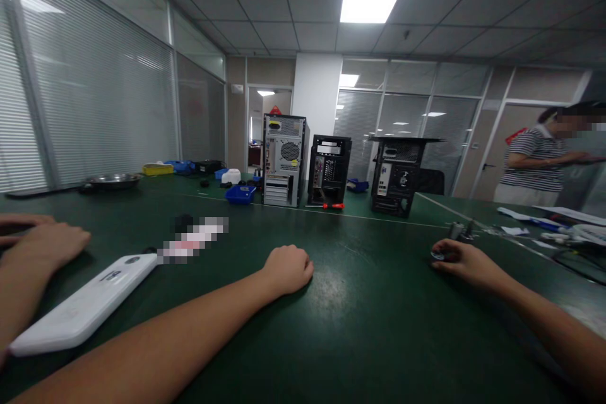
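Observation:
My left hand (pixel 288 270) rests on the green table as a loose fist, its fingers curled under; what they hold, if anything, is hidden. Farther right, my right hand (pixel 461 262) pinches a small round shiny piece (pixel 437 256) between thumb and fingers, close to the tabletop. Just behind that hand stand a small grey metal cylinder (pixel 456 230) and a dark upright metal part (pixel 468 231), both too small to name. A white flat device marked 19 (pixel 95 297) lies left of my left forearm.
Another person's hands (pixel 47 245) rest at the left edge. Several computer cases (pixel 284 161) stand across the table (pixel 369 328), a red-handled screwdriver (pixel 334 206) before them. Blue bins (pixel 240 194) and a metal bowl (pixel 115 182) are left; papers and cables (pixel 584 259) right. A person (pixel 534 158) stands behind.

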`<state>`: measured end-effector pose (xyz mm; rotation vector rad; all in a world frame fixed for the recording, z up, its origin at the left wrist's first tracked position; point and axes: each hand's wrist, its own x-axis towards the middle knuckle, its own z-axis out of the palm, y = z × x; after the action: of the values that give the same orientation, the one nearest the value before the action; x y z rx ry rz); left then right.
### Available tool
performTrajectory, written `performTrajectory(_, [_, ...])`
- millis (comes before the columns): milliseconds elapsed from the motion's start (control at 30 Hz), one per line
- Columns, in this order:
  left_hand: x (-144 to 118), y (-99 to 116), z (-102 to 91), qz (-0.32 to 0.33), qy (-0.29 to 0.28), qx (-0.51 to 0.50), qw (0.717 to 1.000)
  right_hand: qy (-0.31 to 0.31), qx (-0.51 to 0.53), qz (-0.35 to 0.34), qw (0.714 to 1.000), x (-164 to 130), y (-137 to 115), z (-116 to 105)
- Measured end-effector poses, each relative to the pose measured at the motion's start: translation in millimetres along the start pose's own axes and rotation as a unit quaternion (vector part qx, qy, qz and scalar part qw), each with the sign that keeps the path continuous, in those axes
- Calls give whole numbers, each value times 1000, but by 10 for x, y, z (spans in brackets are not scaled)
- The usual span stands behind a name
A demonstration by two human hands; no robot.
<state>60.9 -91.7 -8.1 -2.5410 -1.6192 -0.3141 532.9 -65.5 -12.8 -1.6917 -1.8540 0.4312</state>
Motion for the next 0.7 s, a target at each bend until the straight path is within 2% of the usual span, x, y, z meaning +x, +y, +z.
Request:
performTrajectory(200, [-1,2,1,-3,-1,3,1000,32,-1,-1,999,37,72,110])
performTrajectory(333, [-19,10,-28,-10,-9,-4,1000,68,-39,-6,997,29,-89,262])
performTrajectory(400, [-24,3,-36,-10,-6,-9,1000,75,-58,-31,995,-2,-312,360])
performTrajectory(500, [-34,0,-45,6,12,-22,1000,75,-78,-85,990,-115,-821,546])
performTrajectory(633, [-85,83,-77,63,41,-73,994,5,-66,-182,981,-406,-1603,862])
performTrajectory(700, [-128,160,-93,99,39,-98,989,-31,-54,-220,973,-575,-1913,1019])
